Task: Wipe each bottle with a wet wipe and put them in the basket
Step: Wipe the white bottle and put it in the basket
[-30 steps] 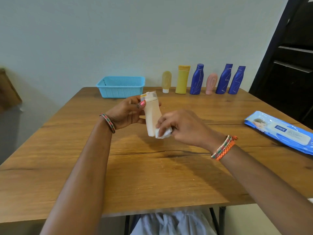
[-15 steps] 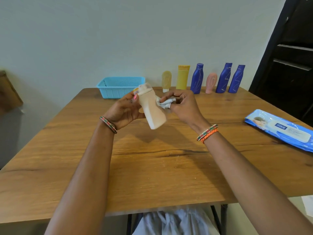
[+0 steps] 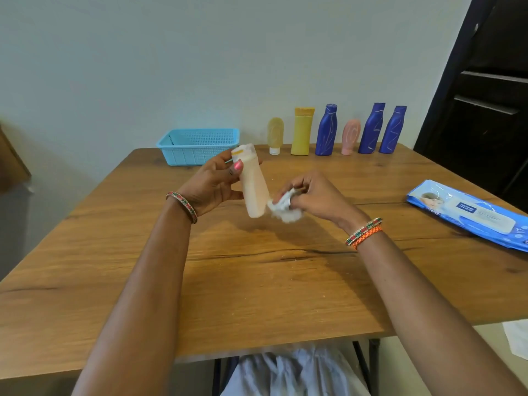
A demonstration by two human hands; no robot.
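The left hand point(image 3: 213, 185) is gripping a smooth, pale cream bottle point(image 3: 251, 184) near its capped top, fingers curled round it, holding it tilted above the grained wooden table point(image 3: 257, 281). The right hand point(image 3: 317, 197) is pinching a crumpled white wet wipe point(image 3: 283, 207) in closed fingers, and the wad is touching the bottle's lower side. At the far edge, a light blue perforated plastic basket point(image 3: 197, 145) is sitting, with six bottles standing upright in a row beside it: a rounded tan tube point(image 3: 275, 135), a straight yellow bottle point(image 3: 302, 131), a curvy blue bottle point(image 3: 325, 130), a small pink tube point(image 3: 350, 137) and two more blue ones point(image 3: 383, 128). A glossy blue wipe packet point(image 3: 468, 214) is lying flat to the right.
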